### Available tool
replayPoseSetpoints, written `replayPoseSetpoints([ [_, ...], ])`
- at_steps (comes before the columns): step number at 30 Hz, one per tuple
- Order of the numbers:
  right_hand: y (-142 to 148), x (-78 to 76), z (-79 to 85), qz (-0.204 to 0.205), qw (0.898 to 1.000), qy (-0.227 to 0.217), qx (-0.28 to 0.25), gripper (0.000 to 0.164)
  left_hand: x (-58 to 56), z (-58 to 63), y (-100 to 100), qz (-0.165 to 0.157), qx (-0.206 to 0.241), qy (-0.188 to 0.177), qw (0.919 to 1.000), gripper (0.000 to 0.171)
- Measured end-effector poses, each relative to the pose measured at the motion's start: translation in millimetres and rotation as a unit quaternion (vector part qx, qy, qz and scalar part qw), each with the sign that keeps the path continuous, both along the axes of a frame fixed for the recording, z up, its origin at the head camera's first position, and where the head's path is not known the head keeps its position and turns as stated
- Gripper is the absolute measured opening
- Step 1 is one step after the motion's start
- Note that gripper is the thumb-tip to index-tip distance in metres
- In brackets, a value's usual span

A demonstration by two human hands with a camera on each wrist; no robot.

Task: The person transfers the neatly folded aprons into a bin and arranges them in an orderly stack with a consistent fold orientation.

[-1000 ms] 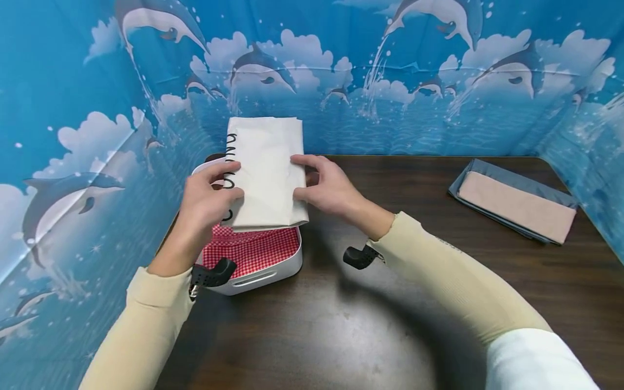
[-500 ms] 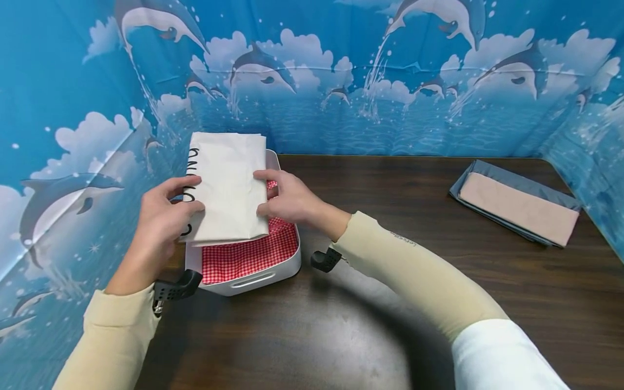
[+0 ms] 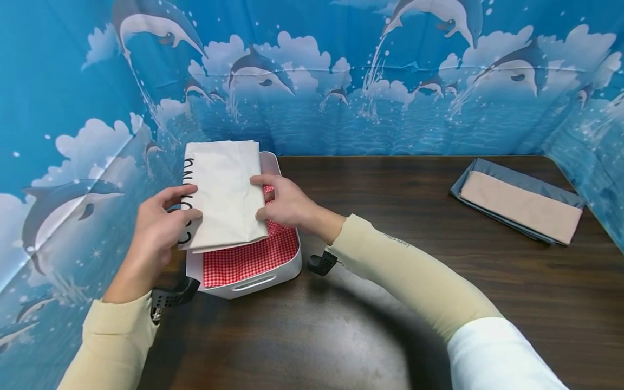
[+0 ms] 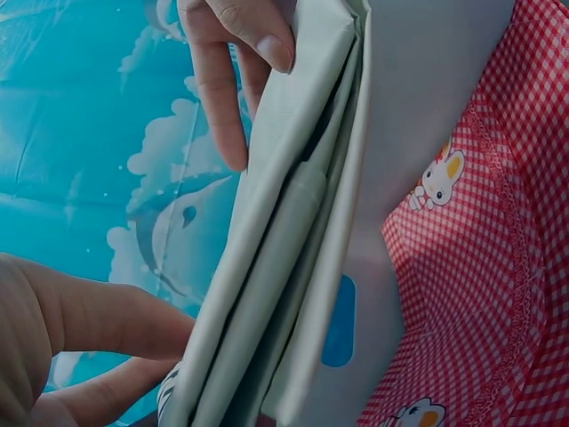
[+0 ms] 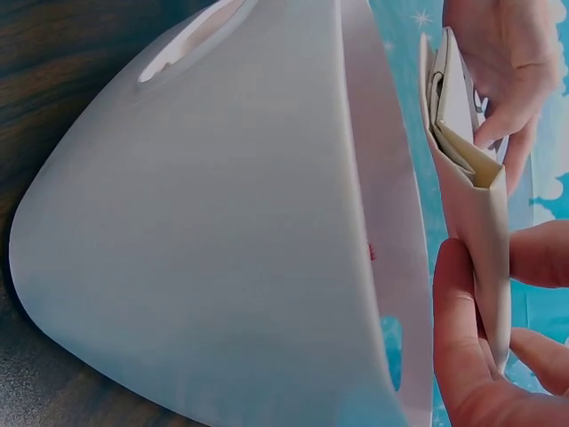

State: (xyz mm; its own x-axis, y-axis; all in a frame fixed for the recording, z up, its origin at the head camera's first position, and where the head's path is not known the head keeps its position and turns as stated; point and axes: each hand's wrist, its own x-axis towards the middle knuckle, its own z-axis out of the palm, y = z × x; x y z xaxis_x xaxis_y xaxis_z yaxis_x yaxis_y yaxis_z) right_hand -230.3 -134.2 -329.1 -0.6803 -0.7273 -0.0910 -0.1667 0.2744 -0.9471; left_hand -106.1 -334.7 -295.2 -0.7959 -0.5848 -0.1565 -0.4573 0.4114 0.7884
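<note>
Both hands hold a folded white cloth [image 3: 223, 195] with black lettering along its left side. My left hand [image 3: 160, 221] pinches the lettered edge, and my right hand [image 3: 286, 202] pinches the opposite one. Under the bundle is a white plastic basket [image 3: 288, 270] with a red-and-white gingham cloth [image 3: 251, 262] inside. In the left wrist view the stacked folds of the white cloth [image 4: 276, 231] show edge-on, and rabbit prints dot the gingham cloth [image 4: 524, 178]. The right wrist view has the white cloth [image 5: 484, 227] above the rim of the basket [image 5: 222, 222].
A folded grey-blue and beige fabric bundle [image 3: 519, 206] lies at the far right of the dark wooden table [image 3: 390, 260]. A blue dolphin-print curtain [image 3: 341, 124] hangs along the back and both sides.
Both hands have carried the white cloth left and lowered it toward the basket. In the last half second it dropped slightly and tilted a little. The basket and fabric bundle stayed put.
</note>
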Motion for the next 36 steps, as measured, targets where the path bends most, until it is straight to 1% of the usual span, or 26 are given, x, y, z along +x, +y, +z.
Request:
replayPoseSetpoints([
  [7,1.0,-0.2,-1.6,-0.002,1.0,-0.008,0.006,0.074,0.1,-4.9,0.1,-0.003,0.001,-0.009,1.0,0.062],
  [11,3.2,-0.6,-3.4,-0.002,1.0,-0.002,0.013,0.072,0.0,-7.8,0.5,-0.013,-0.003,-0.013,0.9998,0.064],
  [14,5.6,-0.9,-5.5,0.001,1.0,0.003,0.017,0.071,0.9,-12.9,0.3,-0.019,-0.004,-0.012,0.9997,0.064],
  [16,7.2,-1.0,-7.4,0.002,1.0,0.001,0.018,0.071,2.1,-17.5,0.1,-0.021,0.005,-0.012,0.9997,0.064],
  [20,11.2,-0.7,-10.1,0.005,1.0,-0.007,0.018,0.072,5.1,-27.1,-0.9,-0.022,0.038,-0.011,0.999,0.064],
  [23,14.6,-0.4,-10.5,0.007,1.0,-0.008,0.015,0.072,6.4,-32.0,-0.4,-0.021,0.05,-0.002,0.9985,0.063],
  [28,19.9,-0.8,-10.6,0.005,1.0,0.0,0.014,0.07,6.9,-35.6,1.6,-0.022,0.043,0.012,0.9988,0.061],
  [36,23.6,-0.1,-14.6,0.007,1.0,0.01,0.012,0.07,5.7,-41.0,-1.9,-0.03,0.03,0.006,0.9991,0.061],
])
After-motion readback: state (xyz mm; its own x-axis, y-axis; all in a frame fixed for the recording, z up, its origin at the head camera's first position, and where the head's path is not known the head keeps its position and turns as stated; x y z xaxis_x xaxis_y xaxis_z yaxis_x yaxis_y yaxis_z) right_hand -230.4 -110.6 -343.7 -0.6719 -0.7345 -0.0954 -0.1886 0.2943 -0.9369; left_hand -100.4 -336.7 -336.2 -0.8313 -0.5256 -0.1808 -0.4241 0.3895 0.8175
